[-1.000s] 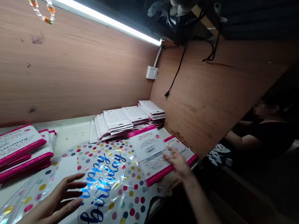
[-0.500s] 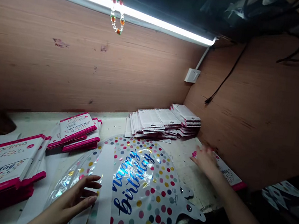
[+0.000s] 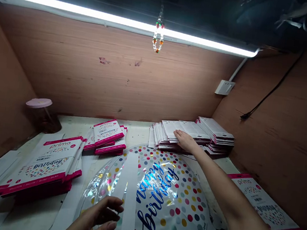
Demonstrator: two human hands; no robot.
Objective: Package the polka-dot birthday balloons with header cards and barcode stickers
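Observation:
My left hand point(image 3: 98, 219) hovers over or rests on the left part of a flat foil balloon point(image 3: 173, 223), its fingers curved and apart with nothing seen in them. The balloon is white with coloured dots and blue "happy birthday" lettering. Close to those fingertips a white paper strip point(image 3: 132, 187) lies along the balloon. At the back, my right hand point(image 3: 186, 141) reaches onto a stack of white packets point(image 3: 170, 126), fingers stretched over the top one near its front edge. No packet is seen lifted.
Pink-and-white birthday packets point(image 3: 52, 154) are piled at left, with a smaller pile point(image 3: 108, 133) behind. A lidded jar point(image 3: 40, 115) stands in the back left corner. Another packet point(image 3: 263, 203) lies by the right wall. A bead string point(image 3: 158, 40) hangs below the lamp.
My right hand has moved from beside the packet at the right wall to the back stack. The view has turned left. My left hand has stayed over the balloon.

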